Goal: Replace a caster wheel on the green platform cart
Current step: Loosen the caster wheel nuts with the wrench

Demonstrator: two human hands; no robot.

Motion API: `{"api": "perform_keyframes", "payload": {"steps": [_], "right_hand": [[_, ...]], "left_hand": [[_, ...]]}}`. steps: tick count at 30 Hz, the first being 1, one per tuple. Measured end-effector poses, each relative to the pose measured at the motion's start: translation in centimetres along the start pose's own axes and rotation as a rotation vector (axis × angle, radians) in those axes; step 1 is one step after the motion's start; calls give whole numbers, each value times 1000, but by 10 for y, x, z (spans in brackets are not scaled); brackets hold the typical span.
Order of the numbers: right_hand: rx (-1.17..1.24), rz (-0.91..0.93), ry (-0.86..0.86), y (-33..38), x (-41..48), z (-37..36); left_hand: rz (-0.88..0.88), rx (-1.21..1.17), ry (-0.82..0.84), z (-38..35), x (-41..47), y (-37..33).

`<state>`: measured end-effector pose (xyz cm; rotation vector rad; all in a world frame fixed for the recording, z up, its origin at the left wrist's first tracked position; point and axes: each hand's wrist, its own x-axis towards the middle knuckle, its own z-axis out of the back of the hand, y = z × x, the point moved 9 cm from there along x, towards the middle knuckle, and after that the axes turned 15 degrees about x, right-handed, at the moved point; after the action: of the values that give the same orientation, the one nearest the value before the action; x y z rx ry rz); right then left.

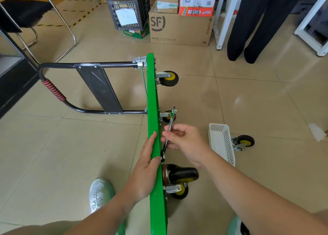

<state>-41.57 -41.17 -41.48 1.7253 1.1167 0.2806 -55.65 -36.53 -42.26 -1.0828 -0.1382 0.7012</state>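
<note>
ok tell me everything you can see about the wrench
The wrench is a slim, shiny metal combination spanner with a green-trimmed head at its far end. It lies almost parallel to the underside of the green cart deck, which stands on edge. Its darker ring end sits against the deck just past the nearest caster, apparently on a fastener I cannot see. The right hand pinches the shank mid-length with its fingers; the thumb of the left hand, holding the deck, lies beside the ring end.
</note>
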Motion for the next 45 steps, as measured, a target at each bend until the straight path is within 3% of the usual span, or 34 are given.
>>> {"api": "perform_keyframes", "payload": {"steps": [17,26,45], "right_hand": [[-188,41,84,2,7,-21],[-418,108,142,17,15,-30],[-512,114,150,34,11,-38]], "left_hand": [[-5,26,-5,-1,3,2],[-18,37,-6,-1,1,-3],[-64,3,-40,1,-1,-6]]}}
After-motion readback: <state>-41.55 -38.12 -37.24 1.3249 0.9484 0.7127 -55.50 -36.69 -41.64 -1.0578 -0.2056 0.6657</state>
